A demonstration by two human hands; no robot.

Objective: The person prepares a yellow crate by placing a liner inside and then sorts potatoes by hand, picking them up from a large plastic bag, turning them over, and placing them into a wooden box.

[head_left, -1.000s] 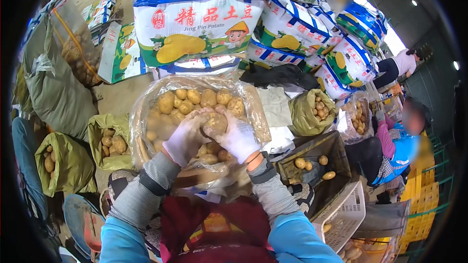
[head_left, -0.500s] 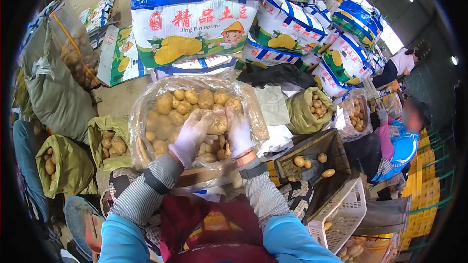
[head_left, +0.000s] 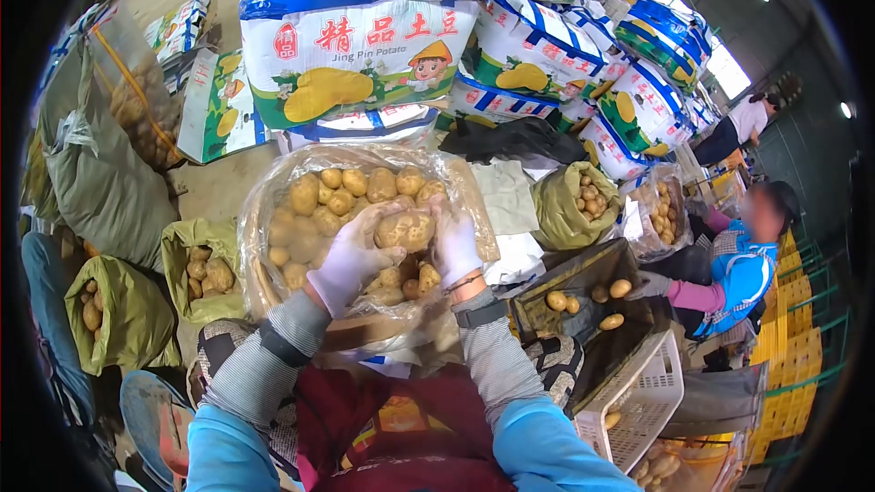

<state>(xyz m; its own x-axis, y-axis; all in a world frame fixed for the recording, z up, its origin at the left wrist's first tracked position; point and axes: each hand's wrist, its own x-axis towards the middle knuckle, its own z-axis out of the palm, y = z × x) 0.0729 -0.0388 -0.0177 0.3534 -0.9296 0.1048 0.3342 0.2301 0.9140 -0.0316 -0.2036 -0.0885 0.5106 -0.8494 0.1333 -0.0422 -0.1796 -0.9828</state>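
Observation:
A large potato (head_left: 406,230) is held between my two white-gloved hands over a basket (head_left: 264,287) lined with clear plastic and filled with several potatoes. My left hand (head_left: 349,258) cups the potato from the left and below. My right hand (head_left: 453,241) presses against its right side. Both forearms wear grey striped sleeves with blue oversleeves.
Printed potato sacks (head_left: 355,46) are stacked behind the basket. Green bags of potatoes (head_left: 118,310) sit at the left, another green bag (head_left: 570,210) at the right. A dark tray (head_left: 592,296) holds loose potatoes, with a white crate (head_left: 643,405) below it. A seated person (head_left: 743,264) in blue reaches toward the tray.
My hands have lifted and turned the large potato so its face shows between them. The person at the right has stretched an arm toward the dark tray.

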